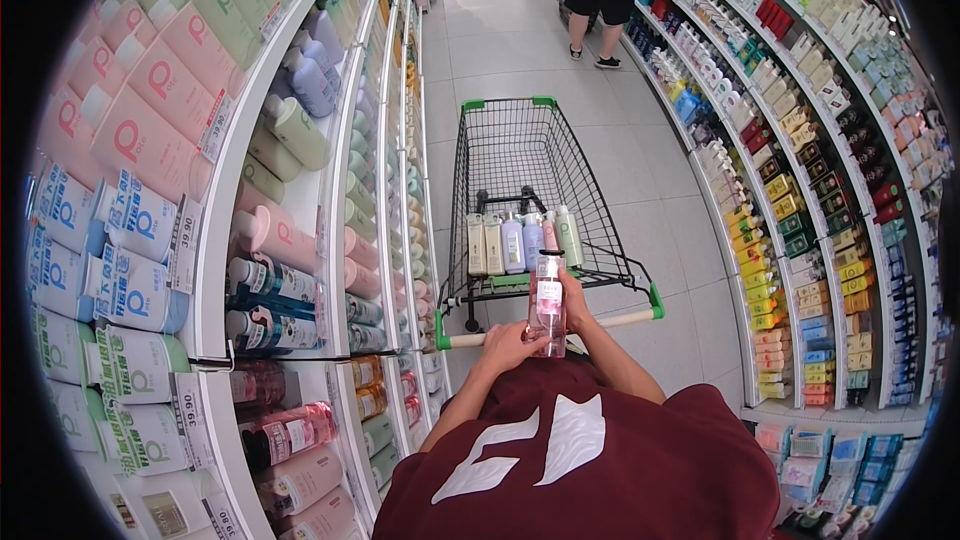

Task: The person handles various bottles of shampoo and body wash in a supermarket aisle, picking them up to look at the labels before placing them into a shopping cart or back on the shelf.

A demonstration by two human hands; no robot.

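A clear bottle of pink liquid point(547, 325) with a dark cap and a pale label is held upright in front of my chest. My left hand point(508, 346) grips its lower part from the left side. Higher up, the fingers of my right hand point(576, 298) close round it from the right. Just beyond my hands stands a black wire shopping cart point(592, 195) with green corners and a pale handle point(628, 319). Several pump bottles stand in a row at its near end, among them a lavender bottle point(514, 248), a light green bottle point(569, 240) and a beige bottle point(477, 248).
Close on my left, a white shelf point(215, 285) carries several rows of pink, green and blue bottles. Along the right runs a long curved-looking shelf point(765, 165) packed with small bottles and packets. A person in black shorts point(600, 0) stands farther up the tiled aisle point(490, 50).
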